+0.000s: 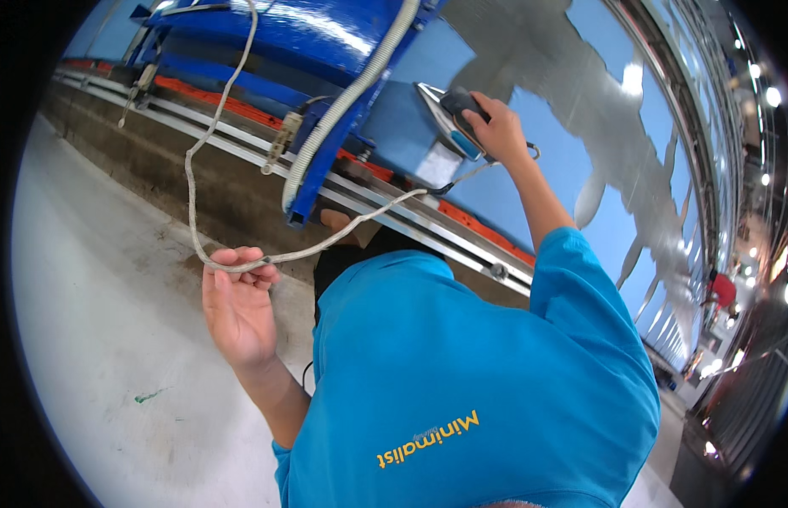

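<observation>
At nine o'clock the left hand (pixel 237 309) curls loosely around the limp, light cord (pixel 191 169), while the right hand (pixel 494 127) at one o'clock closes firmly on the rigid handheld tool (pixel 458 114).

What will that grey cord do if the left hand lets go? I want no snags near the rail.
The grey cord sags in loose curves, so it is probably floppy and would drop. It drapes over the left hand fingers, so it seems light. It runs to the iron under the right hand, so it would likely dangle, not fall free.
</observation>
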`<state>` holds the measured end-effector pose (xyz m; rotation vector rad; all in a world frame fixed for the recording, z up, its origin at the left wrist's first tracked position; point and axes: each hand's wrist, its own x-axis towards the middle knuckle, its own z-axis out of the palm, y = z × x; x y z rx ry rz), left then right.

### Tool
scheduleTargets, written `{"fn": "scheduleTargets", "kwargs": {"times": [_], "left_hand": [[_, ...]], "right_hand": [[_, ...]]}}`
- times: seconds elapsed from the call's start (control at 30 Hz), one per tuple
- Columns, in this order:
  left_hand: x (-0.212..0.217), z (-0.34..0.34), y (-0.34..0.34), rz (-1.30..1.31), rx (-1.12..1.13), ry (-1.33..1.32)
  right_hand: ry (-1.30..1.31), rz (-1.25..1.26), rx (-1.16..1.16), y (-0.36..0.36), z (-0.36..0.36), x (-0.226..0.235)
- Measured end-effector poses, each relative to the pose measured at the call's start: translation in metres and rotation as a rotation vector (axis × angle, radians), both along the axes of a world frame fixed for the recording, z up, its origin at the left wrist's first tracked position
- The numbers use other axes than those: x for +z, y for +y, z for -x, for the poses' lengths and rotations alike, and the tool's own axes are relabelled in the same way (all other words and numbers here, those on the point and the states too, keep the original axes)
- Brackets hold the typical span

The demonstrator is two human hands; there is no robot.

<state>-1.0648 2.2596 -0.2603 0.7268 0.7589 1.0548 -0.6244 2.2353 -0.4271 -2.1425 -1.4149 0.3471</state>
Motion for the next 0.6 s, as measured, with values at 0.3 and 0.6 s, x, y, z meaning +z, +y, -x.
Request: {"fn": "scheduleTargets", "kwargs": {"times": [0.3,0.6], "left_hand": [[0.010,0.060,0.047,0.035,-0.109,0.084],[0.005,0.097,0.100,0.015,-0.010,0.018]], "right_hand": [[-0.312,0.037,-0.084,0.176,-0.051,-0.063],[-0.199,0.159,-0.015,0.104,0.101,-0.047]]}}
